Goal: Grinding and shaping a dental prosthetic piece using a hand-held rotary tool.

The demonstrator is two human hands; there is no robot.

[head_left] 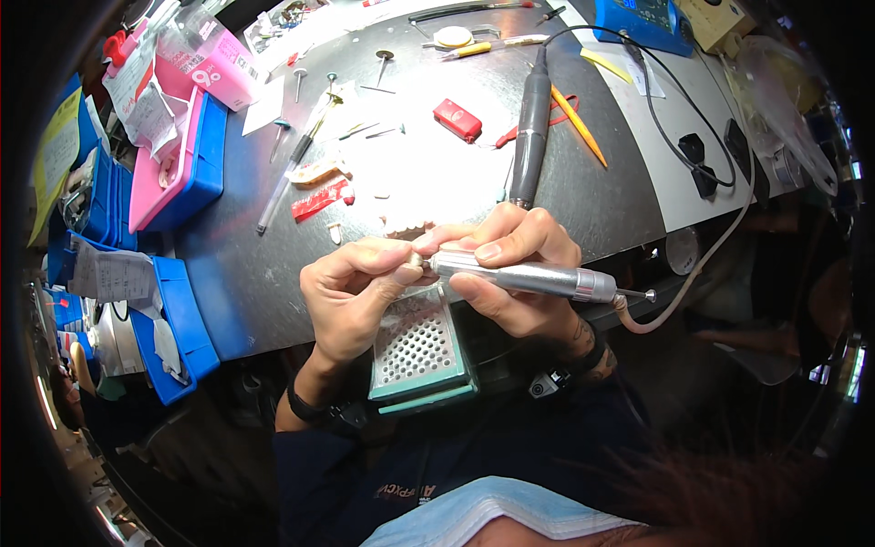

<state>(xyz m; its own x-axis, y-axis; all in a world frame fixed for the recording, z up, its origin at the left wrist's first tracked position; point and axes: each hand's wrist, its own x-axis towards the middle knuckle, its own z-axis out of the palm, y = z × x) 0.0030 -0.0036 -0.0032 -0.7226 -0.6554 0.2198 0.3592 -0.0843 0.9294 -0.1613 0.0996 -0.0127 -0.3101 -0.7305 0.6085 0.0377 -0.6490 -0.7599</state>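
Note:
Between the thumb and fingertips of my left hand [346, 294] is a small whitish dental crown [416, 260], mostly covered by the fingers. My right hand [529, 260] is wrapped round a silver rotary handpiece [556, 282], whose tip meets the crown or sits right beside it; which of the two I cannot tell. A pale hose [652, 325] runs from its rear end. Just beyond my fingertips lies a dental model [406, 224] with a row of teeth, partly hidden. Below both hands sits a perforated suction grate [415, 351] in a green frame.
A second, black handpiece [531, 137] lies on the metal bench with its cable trailing right. Around it are a red fob [458, 120], an orange pencil [580, 126], a pen [290, 173] and several burs. Blue and pink trays [208, 150] stand left; a blue control unit [643, 25] stands far right.

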